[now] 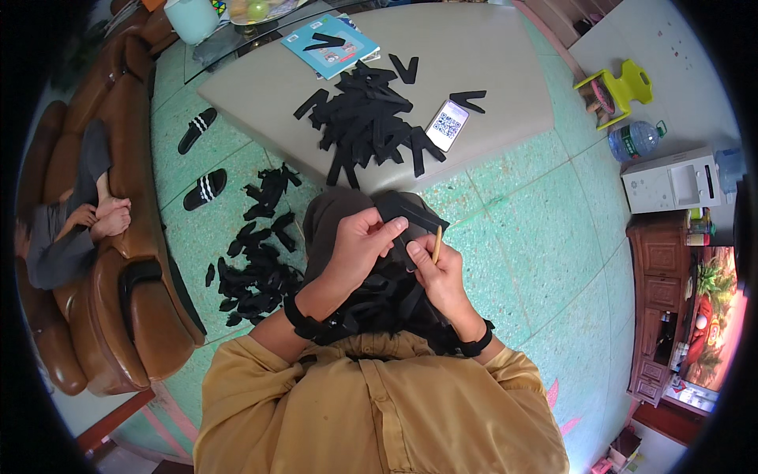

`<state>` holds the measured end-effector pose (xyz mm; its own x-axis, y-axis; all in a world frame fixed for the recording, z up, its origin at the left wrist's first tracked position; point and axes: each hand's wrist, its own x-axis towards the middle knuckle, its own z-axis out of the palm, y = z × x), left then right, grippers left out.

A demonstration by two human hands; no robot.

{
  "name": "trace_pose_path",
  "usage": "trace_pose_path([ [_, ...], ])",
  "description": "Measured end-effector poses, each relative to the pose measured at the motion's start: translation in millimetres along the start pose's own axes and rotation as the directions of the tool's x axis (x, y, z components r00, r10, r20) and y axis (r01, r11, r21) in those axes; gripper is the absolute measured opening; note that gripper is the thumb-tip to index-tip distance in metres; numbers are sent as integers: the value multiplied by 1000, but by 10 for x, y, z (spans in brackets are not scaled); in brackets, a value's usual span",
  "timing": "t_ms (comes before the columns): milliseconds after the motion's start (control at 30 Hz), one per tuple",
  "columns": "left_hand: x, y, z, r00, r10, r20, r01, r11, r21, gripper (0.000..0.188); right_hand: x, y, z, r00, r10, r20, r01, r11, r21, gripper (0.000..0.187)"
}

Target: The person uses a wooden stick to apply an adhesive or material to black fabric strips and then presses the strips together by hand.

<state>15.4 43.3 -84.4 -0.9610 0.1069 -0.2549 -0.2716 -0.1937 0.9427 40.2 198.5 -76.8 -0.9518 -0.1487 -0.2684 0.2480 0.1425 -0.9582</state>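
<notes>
My left hand [359, 241] grips a black fabric piece [410, 212] over my lap, thumb pressed on its lower edge. My right hand [434, 268] holds a thin wooden stick [437, 243] upright against the same piece. Both wrists wear black straps. More black pieces lie heaped in my lap [379, 304]. A large pile of black fabric pieces [367, 118] sits on the grey table [489, 55] ahead of my hands.
A phone [448, 125] and a blue booklet [329, 43] lie on the table. More black pieces [257, 261] and two slippers [201, 158] are on the green floor at left. A person rests on the brown sofa [118, 237]. A water bottle [634, 140] and a yellow stool [620, 91] stand at right.
</notes>
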Motion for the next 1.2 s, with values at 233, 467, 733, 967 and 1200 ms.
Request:
trace_pose_path([
  [233, -47, 56, 49, 1000, -32, 2, 31, 979, -202, 11, -30, -24, -108, 984, 139, 107, -169, 912, 374, 17],
  [467, -92, 120, -128, 965, -98, 241, 57, 983, 172, 19, -28, -494, -238, 845, -535, -30, 469, 766, -441, 16],
  [733, -139, 135, -123, 970, -14, 243, -37, 978, 207, 24, 49, -193, -269, 970, -134, 203, 117, 989, 95, 17],
  [967, -167, 207, -108, 975, 97, 197, -183, 857, 482, 24, 46, -81, -147, 976, -217, 19, 217, 973, -73, 16],
  [1200, -174, 228, -148, 927, -132, 351, -4, 932, 362, 25, 34, -99, -250, 987, -40, 154, 29, 997, 75, 17],
])
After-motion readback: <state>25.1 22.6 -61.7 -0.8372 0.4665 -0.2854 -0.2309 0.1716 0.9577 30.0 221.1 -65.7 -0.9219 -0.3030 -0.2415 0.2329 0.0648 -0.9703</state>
